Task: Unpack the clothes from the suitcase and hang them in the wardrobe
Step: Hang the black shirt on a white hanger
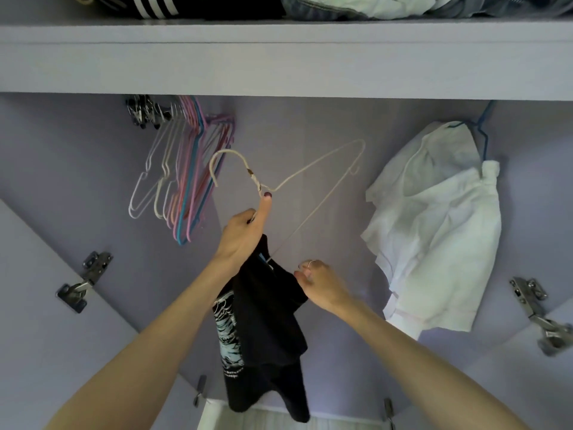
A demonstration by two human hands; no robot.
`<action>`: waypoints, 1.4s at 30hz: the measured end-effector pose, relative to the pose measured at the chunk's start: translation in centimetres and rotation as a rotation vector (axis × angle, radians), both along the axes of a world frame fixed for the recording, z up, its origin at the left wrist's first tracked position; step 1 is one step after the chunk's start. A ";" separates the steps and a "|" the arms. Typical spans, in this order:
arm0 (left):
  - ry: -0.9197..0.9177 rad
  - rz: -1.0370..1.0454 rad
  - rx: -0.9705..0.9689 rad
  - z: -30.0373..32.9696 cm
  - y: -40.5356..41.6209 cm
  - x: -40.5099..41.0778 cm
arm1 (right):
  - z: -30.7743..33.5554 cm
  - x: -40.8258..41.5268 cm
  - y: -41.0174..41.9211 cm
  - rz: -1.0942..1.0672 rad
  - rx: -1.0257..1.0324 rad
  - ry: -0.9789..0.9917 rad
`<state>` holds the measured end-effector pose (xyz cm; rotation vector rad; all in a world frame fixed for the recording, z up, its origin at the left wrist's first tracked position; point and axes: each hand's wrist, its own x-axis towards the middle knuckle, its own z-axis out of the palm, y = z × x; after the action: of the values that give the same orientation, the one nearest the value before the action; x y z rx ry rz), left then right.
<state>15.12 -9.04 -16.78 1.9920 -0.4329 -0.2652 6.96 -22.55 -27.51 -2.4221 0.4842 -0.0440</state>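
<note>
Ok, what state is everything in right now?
Left hand: grips the white hanger's neck.
Right hand: pinches the black shirt.
White hanger: off the rail, tilted, one arm in the shirt.
Black shirt: half on, dangling.
White shirt: hung on a blue hanger.
Spare hangers: bunched, bare.

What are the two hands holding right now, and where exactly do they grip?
The left hand grips the white hanger at its neck, below the hook. The right hand pinches the black T-shirt at its upper edge.
</note>
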 end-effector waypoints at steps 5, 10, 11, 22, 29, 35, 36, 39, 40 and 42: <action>0.047 0.095 -0.108 2.2 0.6 -0.3 | 0.3 2.4 1.1 0.021 0.153 0.225; 0.071 0.198 -0.130 2.7 2.9 0.6 | -0.7 3.1 -0.4 -0.203 0.141 0.268; 0.109 0.212 -0.141 2.6 3.5 1.0 | -0.5 3.1 -1.0 -0.277 0.239 0.260; 0.194 0.304 -0.202 -1.4 5.2 2.2 | 5.4 1.6 -5.3 -0.611 1.512 -0.034; -0.043 0.157 -0.003 -2.5 4.6 1.6 | 8.3 1.9 -7.1 -0.620 1.328 -0.076; -0.075 0.224 -0.024 -3.9 4.4 2.2 | 8.8 1.0 -8.6 -0.538 1.189 -0.014; -0.085 0.227 -0.033 -4.0 4.3 2.2 | 8.8 0.8 -8.7 -0.523 1.187 -0.016; -0.108 0.242 -0.071 -4.1 3.7 2.1 | 8.6 0.3 -8.8 -0.497 1.166 -0.017; -0.103 0.248 -0.078 -4.1 3.5 2.1 | 8.5 0.2 -8.8 -0.501 1.164 -0.022; -0.078 0.248 -0.077 -4.0 3.3 2.1 | 7.9 -0.3 -8.9 -0.517 1.176 -0.029</action>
<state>17.25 -5.78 -20.80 1.9611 -0.2377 -0.0148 6.67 -31.44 -19.58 -1.1185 0.8155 -0.0088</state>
